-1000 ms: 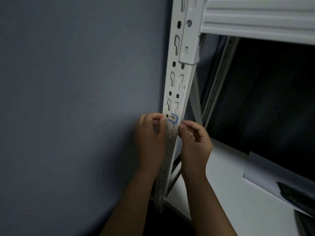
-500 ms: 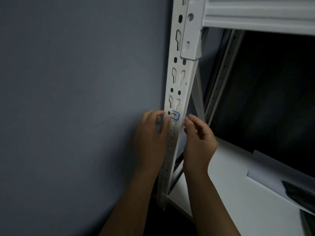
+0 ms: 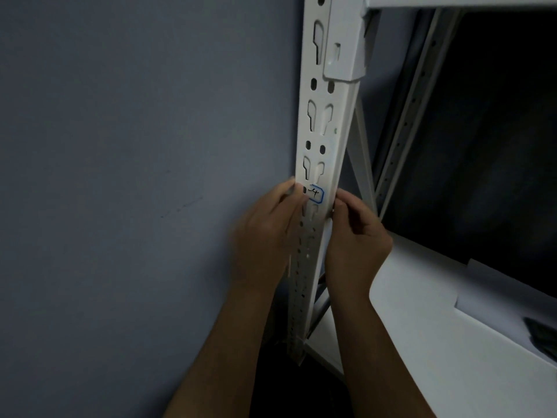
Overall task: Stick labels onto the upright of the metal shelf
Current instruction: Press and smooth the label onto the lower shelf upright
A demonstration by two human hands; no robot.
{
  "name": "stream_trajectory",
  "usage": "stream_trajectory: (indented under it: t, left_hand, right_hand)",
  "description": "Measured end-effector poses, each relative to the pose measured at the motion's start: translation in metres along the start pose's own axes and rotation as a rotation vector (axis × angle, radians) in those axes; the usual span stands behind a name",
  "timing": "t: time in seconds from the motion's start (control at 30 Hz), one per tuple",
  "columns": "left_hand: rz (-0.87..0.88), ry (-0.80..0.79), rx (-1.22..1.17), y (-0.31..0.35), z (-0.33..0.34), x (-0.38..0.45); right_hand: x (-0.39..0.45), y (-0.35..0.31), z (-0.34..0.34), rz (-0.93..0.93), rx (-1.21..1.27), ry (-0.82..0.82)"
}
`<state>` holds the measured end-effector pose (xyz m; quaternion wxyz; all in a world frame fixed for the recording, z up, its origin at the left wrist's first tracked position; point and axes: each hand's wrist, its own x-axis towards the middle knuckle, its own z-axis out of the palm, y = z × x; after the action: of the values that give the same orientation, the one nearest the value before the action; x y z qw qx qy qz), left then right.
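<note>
A white metal upright with keyhole slots runs down the middle of the view. A small white label with a blue border and a handwritten "-4" sits on its front face. My left hand is curled round the upright's left edge, and its thumb covers the label's left end. My right hand has curled fingers, and their tips pinch the upright's right edge just right of the label.
A grey wall fills the left side. A white shelf board lies at the lower right, with a white sheet and a dark object on it. A beam crosses the top, with a rear upright behind.
The view has tilted a little, so the beam sits higher in frame. Both hands stay at the label; the right fingertips have drawn slightly closer to the upright's edge.
</note>
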<state>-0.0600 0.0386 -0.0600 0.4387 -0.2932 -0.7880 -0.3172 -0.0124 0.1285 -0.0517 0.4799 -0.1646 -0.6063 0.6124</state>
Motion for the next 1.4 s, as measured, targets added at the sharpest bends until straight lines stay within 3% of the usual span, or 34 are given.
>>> stream_trajectory:
  t: [0.3, 0.57, 0.83, 1.13, 1.4]
  left_hand:
    - [-0.067, 0.034, -0.115, -0.002, 0.005, 0.003]
    - [-0.017, 0.03, -0.101, -0.006, 0.005, 0.004]
    - [-0.207, -0.05, -0.307, 0.002, -0.003, 0.006]
    - [-0.076, -0.095, -0.186, -0.004, -0.003, 0.004]
    - [-0.116, -0.139, -0.212, 0.004, -0.006, 0.006]
  right_hand:
    - [0.0, 0.001, 0.002, 0.073, 0.058, 0.01]
    - [0.0, 0.0, 0.003, 0.067, 0.051, 0.013]
    - [0.0, 0.0, 0.002, 0.092, 0.034, 0.006]
    - [-0.001, -0.003, 0.001, 0.073, 0.046, -0.004]
    - [-0.003, -0.003, 0.004, 0.077, 0.036, 0.018]
